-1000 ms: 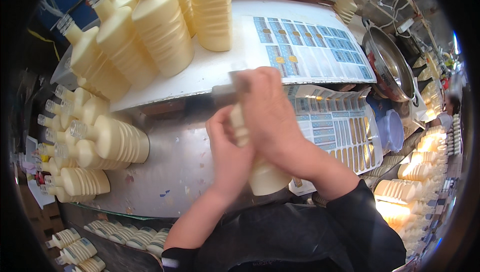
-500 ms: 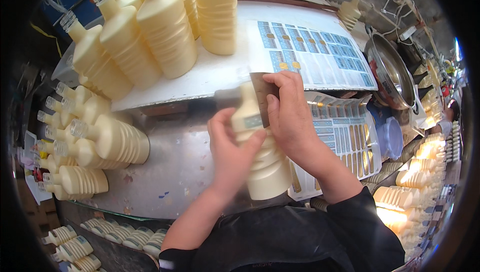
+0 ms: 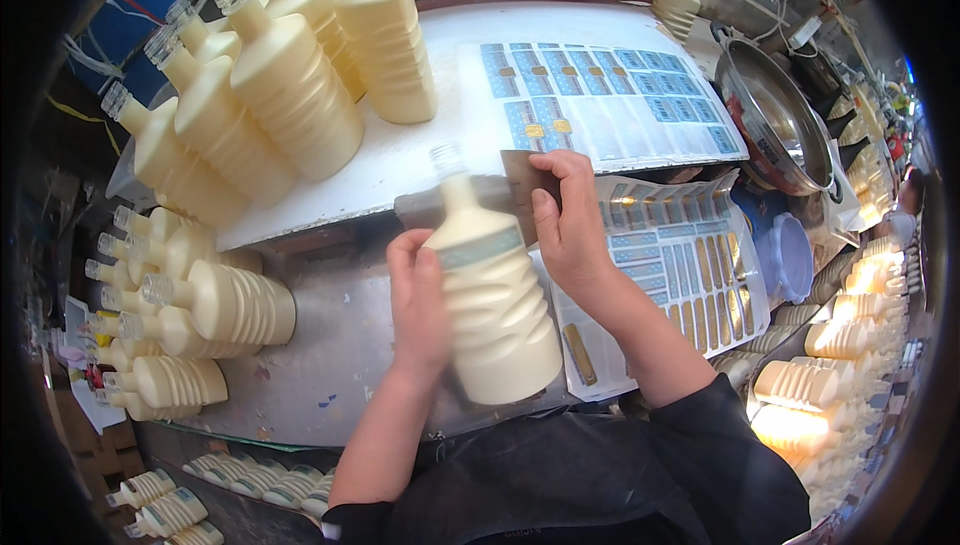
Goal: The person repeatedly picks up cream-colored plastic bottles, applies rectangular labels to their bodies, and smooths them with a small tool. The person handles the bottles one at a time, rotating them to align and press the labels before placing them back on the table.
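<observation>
A cream-coloured bottle with a clear threaded neck and ridged sides leans in front of me, base toward me. A blue-green label band runs across its shoulder. My left hand grips the bottle's left side, thumb on its face. Just right of the bottle, my right hand pinches a thin dark flat scraper-like piece between thumb and fingers, beside the bottle's shoulder. Under my right forearm lies a sheet of gold and blue stickers. Another sheet of blue labels lies on the white board.
Several upright cream bottles crowd the white board's left end. More bottles lie stacked below them on the metal table. At right are a metal pan and a pale purple tub. Rows of bottles lie below the table edge.
The left hand has shifted left and down along the bottle's side, uncovering more of its face. The label band now shows across the shoulder. The right hand has barely moved, still pinching the dark piece.
</observation>
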The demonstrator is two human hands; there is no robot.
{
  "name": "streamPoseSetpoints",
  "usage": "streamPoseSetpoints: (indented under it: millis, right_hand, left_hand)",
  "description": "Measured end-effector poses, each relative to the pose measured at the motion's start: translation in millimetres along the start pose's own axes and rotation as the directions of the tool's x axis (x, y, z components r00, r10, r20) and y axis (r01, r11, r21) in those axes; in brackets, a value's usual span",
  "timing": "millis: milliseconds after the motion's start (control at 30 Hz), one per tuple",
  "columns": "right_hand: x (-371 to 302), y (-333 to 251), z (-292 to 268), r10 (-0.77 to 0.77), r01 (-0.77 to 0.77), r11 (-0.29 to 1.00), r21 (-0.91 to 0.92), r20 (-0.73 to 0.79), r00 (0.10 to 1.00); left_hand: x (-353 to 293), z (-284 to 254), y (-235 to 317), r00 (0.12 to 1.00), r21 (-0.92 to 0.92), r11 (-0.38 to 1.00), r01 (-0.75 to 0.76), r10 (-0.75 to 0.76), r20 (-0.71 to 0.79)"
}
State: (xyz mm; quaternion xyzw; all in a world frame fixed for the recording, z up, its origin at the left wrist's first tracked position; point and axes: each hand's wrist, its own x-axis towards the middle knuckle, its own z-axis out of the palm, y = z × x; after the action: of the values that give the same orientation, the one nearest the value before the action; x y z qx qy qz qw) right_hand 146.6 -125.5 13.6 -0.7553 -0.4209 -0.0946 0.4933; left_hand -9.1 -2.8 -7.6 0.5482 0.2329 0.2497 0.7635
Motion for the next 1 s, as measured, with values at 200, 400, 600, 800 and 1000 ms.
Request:
streamPoseSetpoints:
  millis: [200,400,600,800,1000]
  right_hand:
    - [-1.1,-21.0,-5.7,0.125,-0.128,0.974,0.186,0.029,0.992]
    - [8.6,-35.2,-0.9,0.045,-0.046,0.999,-0.003,-0.019,0.999]
    - [24.2,-90.8,30.9,-0.001,0.01,0.999,-0.041,0.221,0.975]
    - [31.5,-106.3,42.5,-0.019,0.163,0.941,-0.298,0.432,0.902]
    - [19.8,-58.3,5.1,0.058,-0.04,0.995,-0.088,0.205,0.977]
  left_hand:
    - [-18.7,6.8,11.7,0.997,0.017,0.999,0.03,-0.029,-0.072]
    - [-25.7,1.4,3.4,0.999,0.121,0.992,-0.031,0.033,-0.012]
    - [-32.2,20.1,22.1,0.992,0.416,0.909,-0.022,0.073,-0.106]
    - [-22.1,21.4,34.5,0.985,0.471,0.87,-0.147,0.172,-0.01]
    - [-2.1,5.7,8.5,0.997,0.229,0.972,0.061,-0.048,-0.062]
